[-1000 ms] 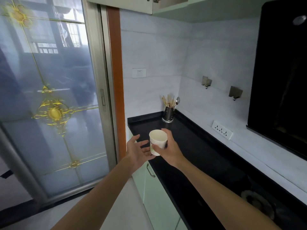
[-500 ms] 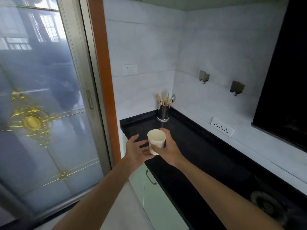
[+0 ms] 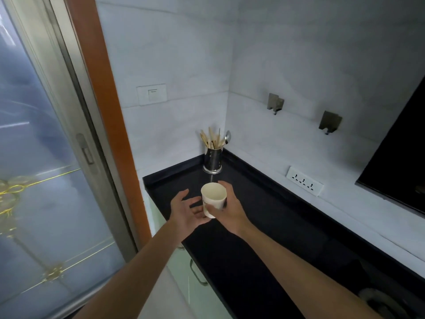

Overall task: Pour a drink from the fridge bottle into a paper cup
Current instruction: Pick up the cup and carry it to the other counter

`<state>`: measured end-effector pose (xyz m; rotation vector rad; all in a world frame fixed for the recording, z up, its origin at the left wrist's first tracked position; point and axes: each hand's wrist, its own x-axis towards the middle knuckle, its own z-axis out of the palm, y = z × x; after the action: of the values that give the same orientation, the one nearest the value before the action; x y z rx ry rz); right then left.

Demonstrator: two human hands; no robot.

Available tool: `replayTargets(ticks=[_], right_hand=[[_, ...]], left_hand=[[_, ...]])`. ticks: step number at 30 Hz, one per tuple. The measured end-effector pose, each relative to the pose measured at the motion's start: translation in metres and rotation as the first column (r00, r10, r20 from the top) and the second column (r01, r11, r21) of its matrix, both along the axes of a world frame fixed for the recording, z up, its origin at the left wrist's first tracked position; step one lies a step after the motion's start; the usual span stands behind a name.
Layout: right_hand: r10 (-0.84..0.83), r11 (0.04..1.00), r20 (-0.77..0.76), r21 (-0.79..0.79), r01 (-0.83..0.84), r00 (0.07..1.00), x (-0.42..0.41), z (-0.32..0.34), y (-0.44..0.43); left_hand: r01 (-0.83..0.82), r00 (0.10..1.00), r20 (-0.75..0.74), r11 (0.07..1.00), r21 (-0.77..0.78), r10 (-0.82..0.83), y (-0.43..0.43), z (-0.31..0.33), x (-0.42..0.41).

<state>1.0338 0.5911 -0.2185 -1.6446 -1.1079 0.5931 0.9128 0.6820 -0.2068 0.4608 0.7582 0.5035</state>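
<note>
A white paper cup, upright and empty as far as I see, is held above the left end of the black countertop. My right hand grips it from the right side, fingers curled round its wall. My left hand is just left of the cup with palm up and fingers spread, its fingertips near the cup's base. No bottle or fridge is in view.
A steel utensil holder with chopsticks and a spoon stands in the counter's back corner. A power strip is on the right wall, a dark appliance beyond it. A sliding glass door fills the left. Pale green cabinets sit below.
The view has swung down and right and closer to the counter. My hands and the cup keep the same pose, now a little further over the countertop.
</note>
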Motion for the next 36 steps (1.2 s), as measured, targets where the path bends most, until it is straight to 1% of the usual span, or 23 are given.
replayTargets(ticks=[5, 11, 15, 19, 23, 28, 36], right_hand=[[-0.051, 0.999, -0.005, 0.009, 0.051, 0.999, 0.038, -0.006, 0.019], [-0.121, 0.993, -0.025, 0.000, 0.121, 0.992, 0.078, -0.014, 0.022], [-0.196, 0.981, -0.036, -0.012, 0.195, 0.980, 0.097, -0.025, 0.020], [-0.307, 0.952, -0.057, -0.025, 0.306, 0.950, 0.114, -0.036, 0.017], [-0.413, 0.910, -0.049, -0.056, 0.410, 0.910, 0.127, -0.048, 0.017], [-0.527, 0.848, -0.044, -0.092, 0.521, 0.849, 0.132, -0.065, 0.025], [-0.675, 0.732, -0.014, -0.138, 0.667, 0.738, 0.120, -0.105, 0.030]], left_hand=[[0.040, 0.999, 0.003, 0.999, -0.018, -0.040, 0.024, -0.005, 0.042], [0.105, 0.994, 0.014, 0.994, -0.042, -0.105, 0.037, -0.013, 0.084], [0.171, 0.985, -0.002, 0.984, -0.054, -0.172, 0.044, -0.023, 0.110], [0.259, 0.965, -0.021, 0.963, -0.069, -0.261, 0.053, -0.035, 0.139], [0.355, 0.933, -0.033, 0.930, -0.098, -0.359, 0.063, -0.046, 0.166], [0.478, 0.872, -0.056, 0.870, -0.124, -0.487, 0.081, -0.062, 0.191], [0.634, 0.747, -0.148, 0.762, -0.134, -0.648, 0.101, -0.103, 0.210]])
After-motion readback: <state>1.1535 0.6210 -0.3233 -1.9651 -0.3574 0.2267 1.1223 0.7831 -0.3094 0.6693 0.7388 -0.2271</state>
